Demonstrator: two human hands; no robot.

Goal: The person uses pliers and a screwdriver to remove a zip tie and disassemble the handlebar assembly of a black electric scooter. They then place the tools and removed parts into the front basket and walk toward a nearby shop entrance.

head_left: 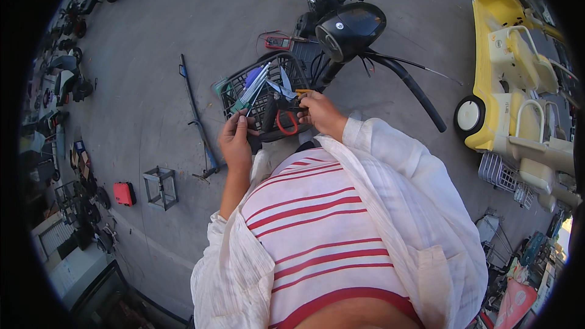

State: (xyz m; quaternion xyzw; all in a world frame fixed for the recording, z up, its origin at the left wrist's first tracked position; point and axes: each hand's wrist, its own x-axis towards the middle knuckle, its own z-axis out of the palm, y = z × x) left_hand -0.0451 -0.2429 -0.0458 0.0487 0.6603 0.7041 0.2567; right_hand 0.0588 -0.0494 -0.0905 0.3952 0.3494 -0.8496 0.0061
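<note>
A black wire basket (228,90) on a black scooter (350,27) holds white sticks (259,78), a purple item (251,75), red-handled scissors (286,123) and metal blades. My left hand (239,136) is at the basket's lower left edge by the sticks, its thumb and fingers pinched on something thin that I cannot make out clearly. My right hand (320,111), at the basket's right, has its fingers closed on a small dark object, beside a yellow-orange handle (302,91); what exactly it grips is partly hidden.
Behind the basket lies a red multimeter (278,42). A blue metal pole (193,109), metal frame (159,187) and red case (124,193) are on the floor (152,85). A yellow cart (503,122) stands right; scooters (70,76) line the left, and clutter sits lower right.
</note>
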